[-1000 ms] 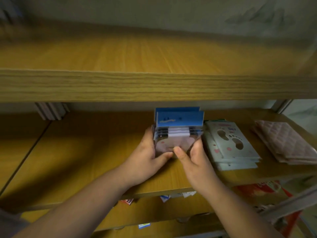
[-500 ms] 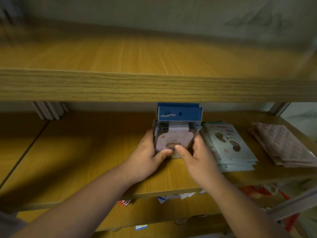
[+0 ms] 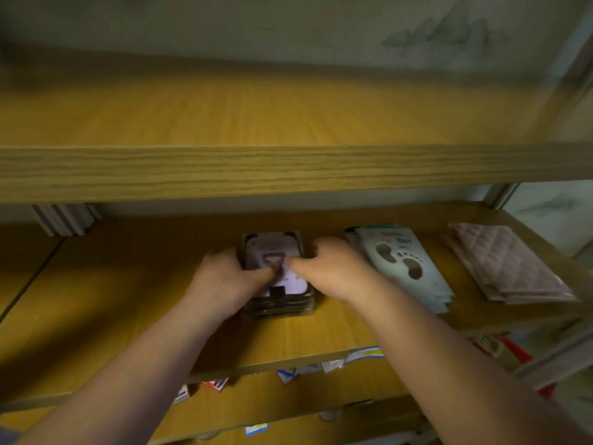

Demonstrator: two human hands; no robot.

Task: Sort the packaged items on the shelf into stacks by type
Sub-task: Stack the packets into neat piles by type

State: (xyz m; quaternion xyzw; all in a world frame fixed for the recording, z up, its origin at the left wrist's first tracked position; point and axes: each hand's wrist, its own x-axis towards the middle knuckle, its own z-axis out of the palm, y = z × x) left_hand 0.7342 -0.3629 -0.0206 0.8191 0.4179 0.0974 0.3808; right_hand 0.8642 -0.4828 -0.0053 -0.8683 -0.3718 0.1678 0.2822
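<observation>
A stack of clear-wrapped packets with a pale pink and purple card [image 3: 275, 252] lies flat in the middle of the wooden shelf [image 3: 128, 303]. My left hand [image 3: 224, 277] grips its left side with the thumb on top. My right hand [image 3: 333, 271] grips its right side, thumb on top too. The two thumbs nearly meet over the top packet. To the right lies a stack of pale green packets with footprint cut-outs [image 3: 401, 264]. Farther right sits a stack of pink quilted packets [image 3: 503, 264].
The upper shelf board [image 3: 288, 171] hangs low over the working shelf. White flat items [image 3: 64, 218] stand at the back left. A lower shelf holds several small red, blue and white packets [image 3: 308, 370]. A metal post [image 3: 500, 194] stands at the right rear.
The stack stood upright with its blue header cards showing; now it lies flat on the shelf, both hands still holding its sides. The view has blurred and shifted slightly.
</observation>
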